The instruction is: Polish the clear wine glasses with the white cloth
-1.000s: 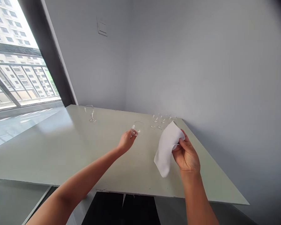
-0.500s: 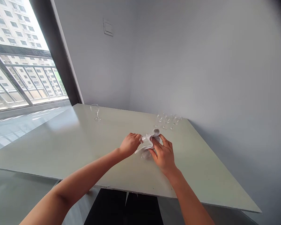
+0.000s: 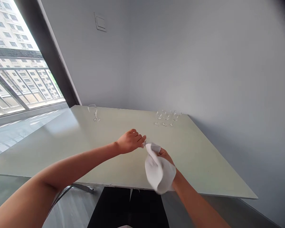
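Note:
My left hand [image 3: 131, 141] is closed on a clear wine glass [image 3: 144, 143], of which only a small bit shows at the fingertips. The rest of that glass is hidden by my fingers and a white cloth [image 3: 158, 169]. My right hand [image 3: 166, 155] grips the cloth against the glass, its fingers mostly covered by the fabric. A loose part of the cloth hangs down over my right wrist toward the table's front edge. Both hands are above the middle of the pale table [image 3: 104, 167].
Several clear glasses stand on the table: a group of wine glasses [image 3: 166, 115] at the back right and a lone glass [image 3: 93, 110] at the back left. Grey walls [image 3: 192, 63] rise behind and to the right. A window [image 3: 19, 76] is on the left.
The cloth has swung out and now drapes down over my right wrist. My right hand has turned, hiding its fingers. My left hand keeps its hold on the glass.

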Available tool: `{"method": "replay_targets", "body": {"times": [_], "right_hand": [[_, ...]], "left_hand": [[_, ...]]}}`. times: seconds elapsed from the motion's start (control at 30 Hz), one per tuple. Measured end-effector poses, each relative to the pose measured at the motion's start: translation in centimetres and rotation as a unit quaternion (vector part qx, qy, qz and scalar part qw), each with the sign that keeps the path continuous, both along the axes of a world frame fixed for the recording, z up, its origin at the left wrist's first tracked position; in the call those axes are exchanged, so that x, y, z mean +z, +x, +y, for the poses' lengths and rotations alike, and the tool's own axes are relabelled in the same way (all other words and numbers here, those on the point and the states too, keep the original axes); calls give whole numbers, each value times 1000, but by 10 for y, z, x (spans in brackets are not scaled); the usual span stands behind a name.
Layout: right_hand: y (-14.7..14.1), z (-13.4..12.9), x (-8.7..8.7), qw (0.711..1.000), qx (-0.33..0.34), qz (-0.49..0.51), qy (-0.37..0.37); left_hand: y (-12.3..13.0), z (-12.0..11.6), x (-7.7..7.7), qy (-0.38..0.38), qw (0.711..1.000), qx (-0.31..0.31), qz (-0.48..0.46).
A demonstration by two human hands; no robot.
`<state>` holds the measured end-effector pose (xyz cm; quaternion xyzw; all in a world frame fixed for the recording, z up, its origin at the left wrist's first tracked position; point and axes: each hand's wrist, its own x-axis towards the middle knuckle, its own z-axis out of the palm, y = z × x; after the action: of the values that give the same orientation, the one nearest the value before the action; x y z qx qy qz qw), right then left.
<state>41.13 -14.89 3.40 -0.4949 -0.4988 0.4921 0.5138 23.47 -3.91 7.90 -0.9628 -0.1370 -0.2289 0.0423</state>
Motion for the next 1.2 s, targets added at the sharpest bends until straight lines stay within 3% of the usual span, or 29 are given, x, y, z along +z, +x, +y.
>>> {"method": "replay_targets", "body": {"times": [0.1,0.17,0.23,0.27,0.3,0.37,0.4,0.47,0.5,0.57,0.6,0.63,0.7,0.73,0.77,0.8,0.83,0.9,1.0,1.1,1.2], "right_hand": [[2,-5,10,992,48,-95,62],[7,-5,18,973,115,-163,120],[15,-4,24,951,174,-207,153],[18,-3,24,952,175,-204,147],[21,-2,24,961,156,-187,130],[23,-1,19,986,93,-119,74],[23,-1,15,994,67,-76,46],[19,-3,12,998,54,-15,6],[17,-4,12,998,64,-14,2],[15,-6,17,990,107,-82,43],[16,-6,22,978,133,-138,84],[19,-6,26,959,155,-197,133],[31,-4,35,913,162,-298,228],[38,-3,38,893,138,-338,264],[47,-2,41,877,99,-370,291],[56,-3,44,862,55,-397,309],[63,-5,46,849,19,-419,322],[72,-10,53,827,-14,-449,338],[59,-17,67,799,28,-489,348],[23,-9,75,779,80,-522,338],[-3,14,73,800,80,-510,308]], "left_hand": [[-7,2,13,-193,979,-19,63],[-11,2,21,-357,920,-45,154],[-12,-1,26,-454,862,-58,218],[-12,-3,26,-453,865,-46,209],[-11,-7,24,-416,892,-22,174],[-9,-15,19,-263,961,27,79],[-9,-19,16,-177,982,43,40],[-9,-26,11,-76,996,53,7],[-10,-27,10,-83,995,56,3],[-13,-28,10,-217,974,56,17],[-15,-27,11,-330,942,48,38],[-17,-26,11,-454,888,35,62],[-22,-23,9,-663,744,4,89],[-25,-21,7,-726,683,-5,81],[-28,-19,4,-761,646,-3,56],[-31,-17,2,-773,634,8,21],[-33,-15,0,-765,643,30,-16],[-37,-12,-2,-701,702,102,-72],[-33,-15,-1,-565,795,209,-76],[-19,-27,0,-410,882,231,-35],[-6,-41,-3,-211,956,204,-1]]}}
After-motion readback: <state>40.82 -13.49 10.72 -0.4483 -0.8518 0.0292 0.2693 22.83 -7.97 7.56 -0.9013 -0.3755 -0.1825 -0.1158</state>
